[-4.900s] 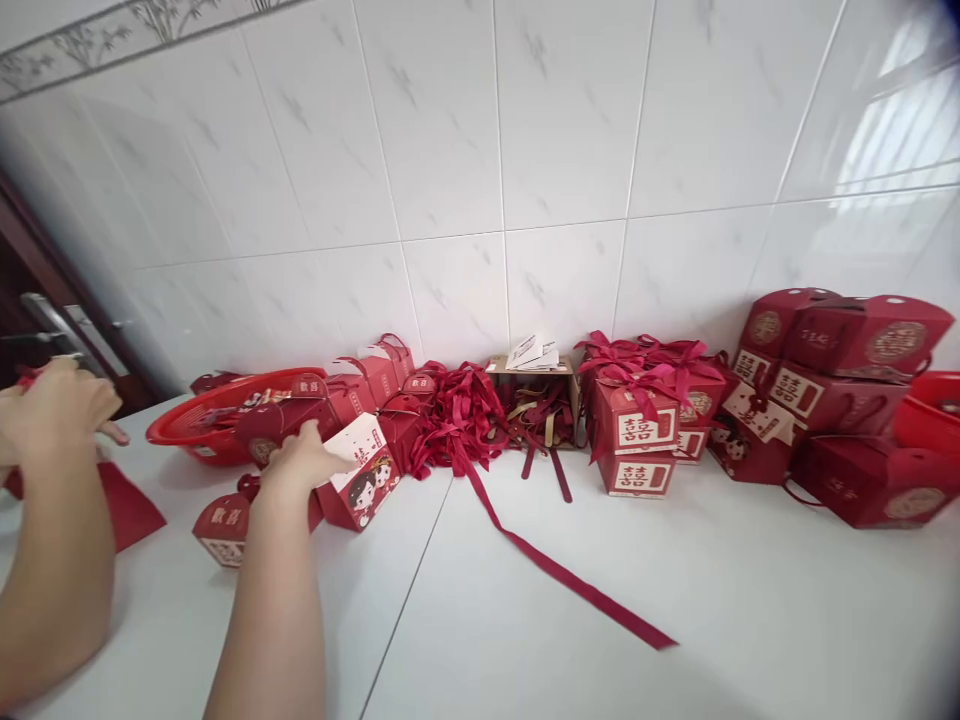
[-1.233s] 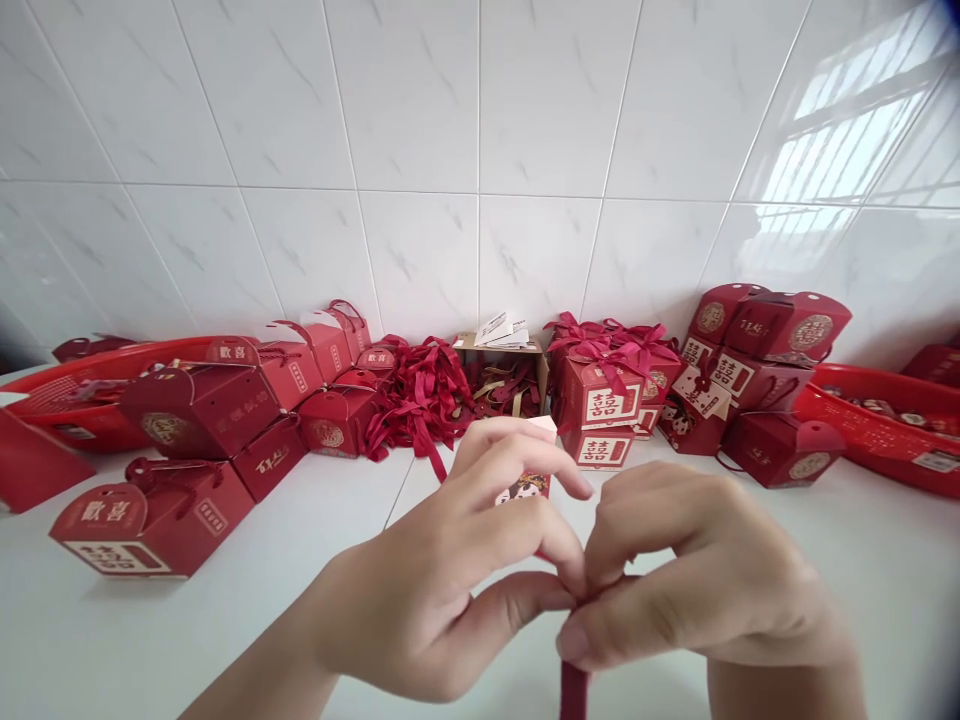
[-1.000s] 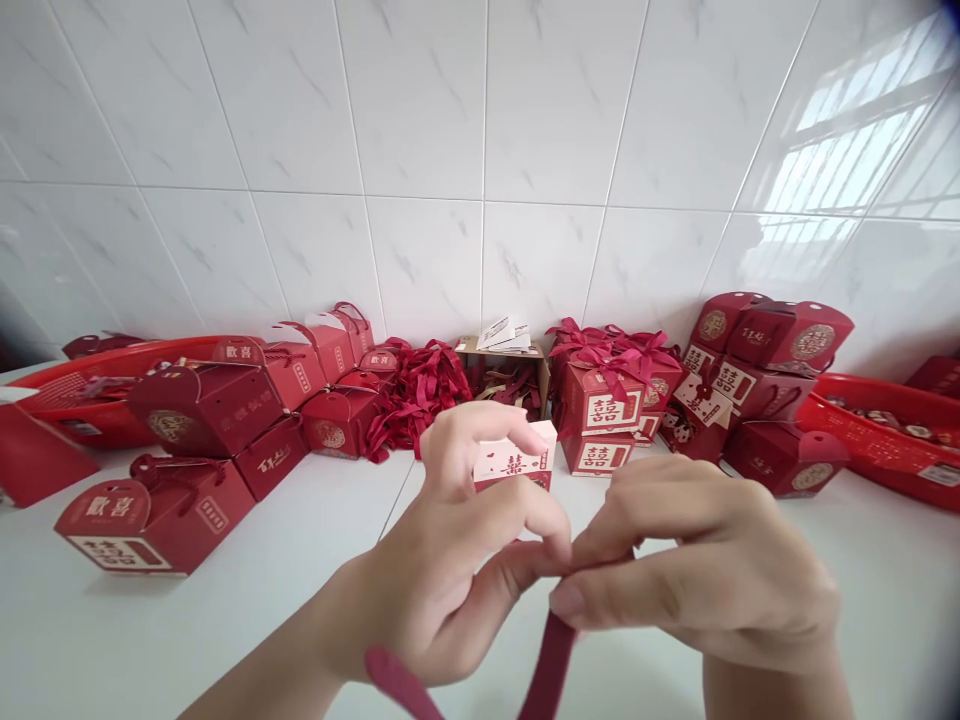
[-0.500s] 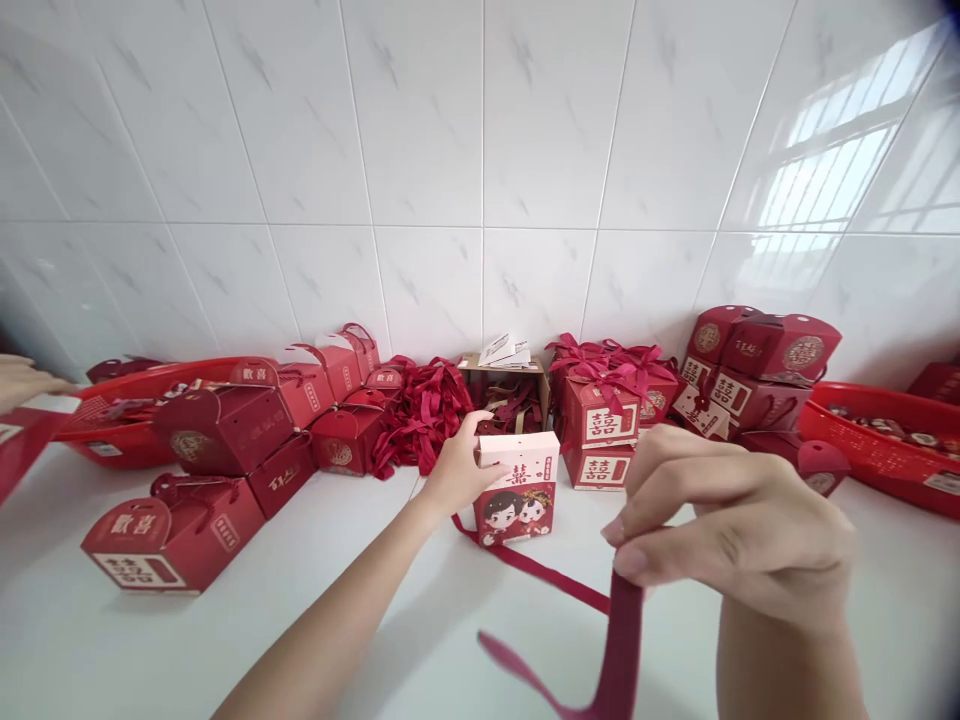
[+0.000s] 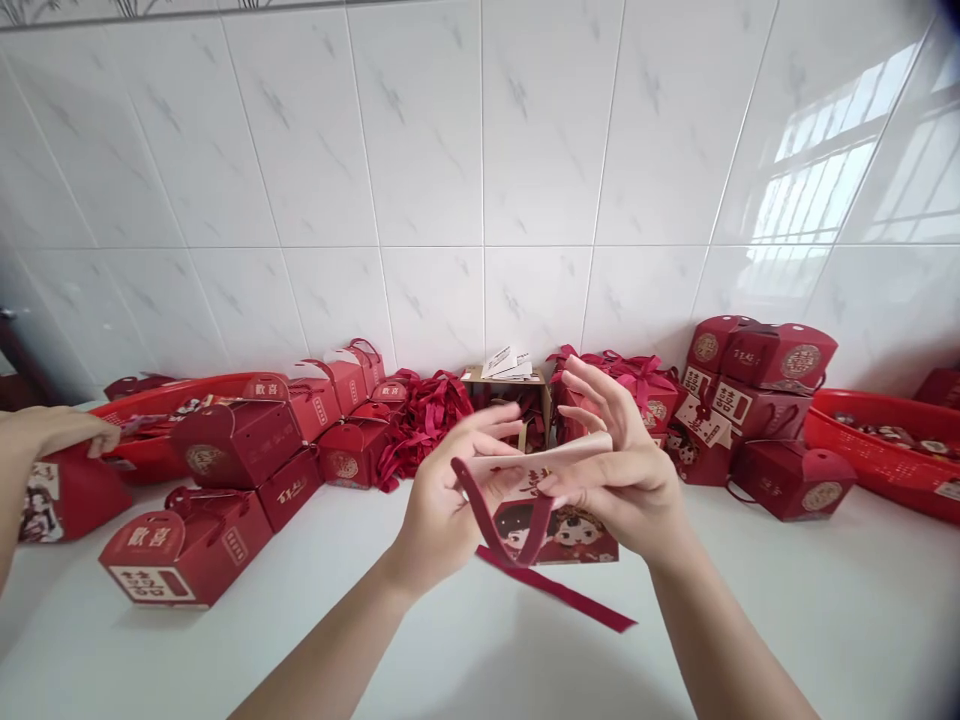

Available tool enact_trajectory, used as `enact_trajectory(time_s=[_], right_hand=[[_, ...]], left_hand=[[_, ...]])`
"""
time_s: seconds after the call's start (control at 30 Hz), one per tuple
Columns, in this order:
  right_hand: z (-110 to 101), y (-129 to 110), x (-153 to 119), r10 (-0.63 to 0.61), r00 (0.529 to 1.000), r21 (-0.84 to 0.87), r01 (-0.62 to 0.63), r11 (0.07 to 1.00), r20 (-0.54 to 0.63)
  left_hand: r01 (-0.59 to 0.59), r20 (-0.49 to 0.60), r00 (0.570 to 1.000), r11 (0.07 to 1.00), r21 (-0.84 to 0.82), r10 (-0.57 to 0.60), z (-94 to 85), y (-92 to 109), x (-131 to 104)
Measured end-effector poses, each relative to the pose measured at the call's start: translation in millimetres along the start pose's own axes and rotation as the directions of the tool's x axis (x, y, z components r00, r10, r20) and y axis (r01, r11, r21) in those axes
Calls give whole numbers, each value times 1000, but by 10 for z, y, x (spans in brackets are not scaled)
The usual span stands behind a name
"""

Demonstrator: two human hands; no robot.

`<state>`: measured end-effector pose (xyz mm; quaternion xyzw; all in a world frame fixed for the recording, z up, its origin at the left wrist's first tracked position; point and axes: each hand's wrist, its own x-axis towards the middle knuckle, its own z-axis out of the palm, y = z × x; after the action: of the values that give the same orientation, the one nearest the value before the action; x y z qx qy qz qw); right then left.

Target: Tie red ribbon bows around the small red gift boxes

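A red and white box [image 5: 581,530] with two cartoon faces is in the middle, partly covered by both hands. My left hand [image 5: 457,480] grips the left side of its pale top. My right hand [image 5: 615,465] pinches a dark red ribbon [image 5: 484,505] at the top edge, its other fingers raised. The ribbon hangs in a V before the box. Below it, a ribbon tail [image 5: 577,598] stretches to the right.
Red boxes [image 5: 236,440] are stacked at the left, more [image 5: 772,410] at the right. Red ribbons [image 5: 424,425] lie in a pile by an open carton [image 5: 474,376]. Another person's hand [image 5: 67,432] touches a box [image 5: 82,490]. A red basket [image 5: 885,465] stands far right.
My right hand has moved left and away from the camera, onto the box top with the ribbon. The box looks turned and tilted. The other person's hand has come further in from the left.
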<state>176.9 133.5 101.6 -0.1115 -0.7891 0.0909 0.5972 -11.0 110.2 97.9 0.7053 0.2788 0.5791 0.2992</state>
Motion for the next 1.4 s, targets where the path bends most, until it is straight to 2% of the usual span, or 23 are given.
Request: enact_trajectory(time_s=[0.1,0.23,0.37,0.57,0.63,0.7,0.73,0.8,0.87,0.97,1.03,1.1,1.23,1.3,1.4], right_hand=[[46,-47,-1,-35,999,-62,34,998,-15],[57,-65,7,-95,995,-162,89,983,-26],[49,-65,0,-146,989,-225,138,965,-17],[51,-96,-5,-145,989,-270,134,953,-20],[88,-108,-2,-155,984,-245,130,961,-86],[135,-118,-2,-99,972,-145,68,987,-214],[156,-122,-5,-30,967,-73,12,997,-254],[185,-125,-17,113,963,49,-104,993,-245],[192,-124,-34,162,963,69,-151,986,-217],[173,-122,-53,96,954,-3,-101,995,-283],[153,-125,-53,67,952,-55,-88,995,-299],[138,-130,-48,62,956,-98,-94,991,-287],[132,-143,-43,62,976,-120,-89,989,-211],[137,-151,-43,63,981,-98,-81,992,-181],[139,-168,-40,57,986,-84,-71,994,-158]], left_hand=[[-7,18,1000,999,-41,8,13,43,-50],[-131,-38,990,988,78,134,4,50,-93],[-177,-7,984,975,135,180,-8,39,-107],[-255,27,967,954,156,254,14,43,-101],[-305,30,952,940,155,304,29,32,-103],[-381,27,924,912,151,381,45,8,-111],[-427,23,903,893,146,428,53,-5,-116],[-482,28,875,866,130,483,67,-24,-124],[-452,37,891,883,126,452,76,-21,-126],[-357,-34,932,931,75,360,68,22,-111],[-362,-121,924,932,22,362,39,63,-98],[-387,-139,910,920,58,391,-5,103,-91],[-406,28,911,880,247,412,-82,163,-106],[-404,94,914,881,247,394,-85,176,-116],[-338,113,940,928,157,323,-45,177,-120]])
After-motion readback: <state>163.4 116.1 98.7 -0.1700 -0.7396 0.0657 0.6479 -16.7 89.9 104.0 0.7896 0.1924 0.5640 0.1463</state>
